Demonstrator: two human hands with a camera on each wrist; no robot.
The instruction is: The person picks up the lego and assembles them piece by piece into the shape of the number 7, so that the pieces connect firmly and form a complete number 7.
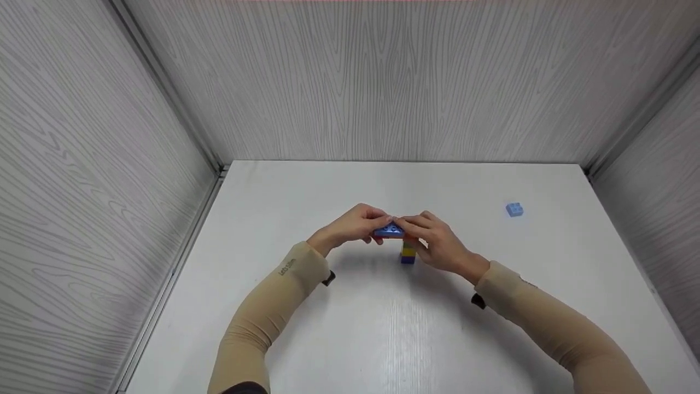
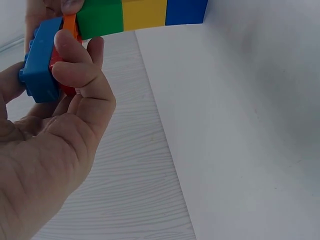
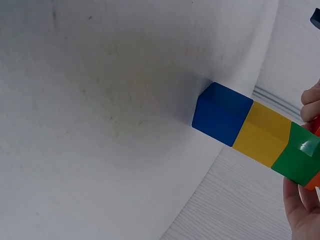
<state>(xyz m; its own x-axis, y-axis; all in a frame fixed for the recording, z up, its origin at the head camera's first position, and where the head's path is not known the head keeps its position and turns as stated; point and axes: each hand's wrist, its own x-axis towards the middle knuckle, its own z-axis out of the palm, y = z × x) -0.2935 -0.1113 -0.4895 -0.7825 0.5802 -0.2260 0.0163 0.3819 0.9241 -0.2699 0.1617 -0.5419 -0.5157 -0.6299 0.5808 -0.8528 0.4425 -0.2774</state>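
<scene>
A small brick tower stands upright on the table: a dark blue brick [image 3: 222, 112] at the bottom, a yellow brick [image 3: 262, 132], a green brick [image 3: 300, 155], then an orange brick [image 2: 70, 24]. At its top, a studded blue brick [image 1: 389, 230] over a red brick [image 2: 68, 91] juts out to the left. My left hand [image 1: 358, 225] pinches this overhanging pair, thumb on the blue brick's studded side and fingers beneath the red one. My right hand [image 1: 437, 241] grips the tower's upper end, fingertips at the blue brick's right end. Fingers partly hide the joint between the bricks.
A loose light blue brick [image 1: 514, 209] lies at the right rear of the white table [image 1: 372, 339]. Wood-grained panels [image 1: 355, 82] rise behind the table and along both sides.
</scene>
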